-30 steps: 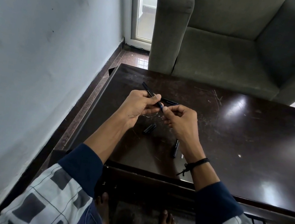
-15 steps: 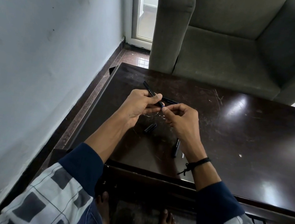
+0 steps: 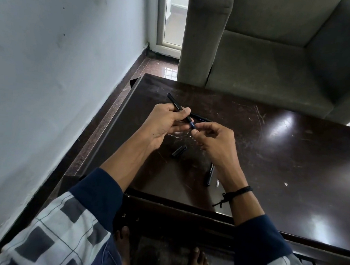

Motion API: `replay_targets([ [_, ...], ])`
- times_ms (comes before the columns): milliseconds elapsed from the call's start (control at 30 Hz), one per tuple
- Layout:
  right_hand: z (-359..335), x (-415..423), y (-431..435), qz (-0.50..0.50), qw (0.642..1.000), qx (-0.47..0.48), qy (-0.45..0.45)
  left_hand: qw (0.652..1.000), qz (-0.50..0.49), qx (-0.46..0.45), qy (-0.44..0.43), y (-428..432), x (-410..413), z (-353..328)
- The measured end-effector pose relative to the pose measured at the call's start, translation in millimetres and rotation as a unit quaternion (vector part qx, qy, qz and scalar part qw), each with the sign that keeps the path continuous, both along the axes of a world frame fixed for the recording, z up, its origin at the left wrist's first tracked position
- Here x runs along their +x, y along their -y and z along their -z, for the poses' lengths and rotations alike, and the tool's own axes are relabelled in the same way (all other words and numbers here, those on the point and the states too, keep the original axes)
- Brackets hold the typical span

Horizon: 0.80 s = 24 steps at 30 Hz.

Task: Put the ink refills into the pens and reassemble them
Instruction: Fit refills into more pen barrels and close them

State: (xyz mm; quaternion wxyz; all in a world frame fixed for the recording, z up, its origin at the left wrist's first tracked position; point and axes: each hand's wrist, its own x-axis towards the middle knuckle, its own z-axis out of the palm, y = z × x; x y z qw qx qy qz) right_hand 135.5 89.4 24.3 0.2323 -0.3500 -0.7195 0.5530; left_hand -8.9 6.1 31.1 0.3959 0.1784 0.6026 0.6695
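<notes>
— What fills the left of the frame?
— A pale wall (image 3: pixel 45 74), with a glass door (image 3: pixel 174 12) beside it at the top.

— And the person's left hand?
— The left hand (image 3: pixel 164 124) sits just left of centre, above a dark table (image 3: pixel 296 168). Its fingers and thumb curl round a black pen (image 3: pixel 178 107). The pen slants from upper left to lower right, and its far end pokes out past the fingers.

— Where does the pen's lower end go?
— Its bluish end meets the right hand (image 3: pixel 214 141), just right of centre. That hand's thumb and forefinger pinch the end, and its other fingers curl loosely. Whether a refill sits inside cannot be told.

— What lies on the table?
— Below the hands, a short black cap (image 3: pixel 179 151) lies flat, apart from both. Behind the hands, a second pen (image 3: pixel 202 118) lies partly hidden. To the lower right of the cap, beside the right wrist, lies a black barrel (image 3: pixel 209 174) with pale lettering. A small pale stick (image 3: pixel 217 183) lies just beside it, too small to identify.

— And further right?
— A black cord (image 3: pixel 237 191) is tied round the right wrist. A grey armchair (image 3: pixel 276 56) fills the upper right, behind the table's far edge.
</notes>
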Motion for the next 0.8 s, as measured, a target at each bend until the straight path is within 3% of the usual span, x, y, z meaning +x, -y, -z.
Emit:
replay_targets([
  [600, 3, 2, -5, 0.025, 0.999, -0.001, 0.042, 0.992, -0.117, 0.027, 0.032, -2, -10, 2],
  [800, 8, 3, -9, 0.045, 0.994, 0.028, 0.093, 0.983, -0.165, 0.046, 0.066, 1, -16, 0],
])
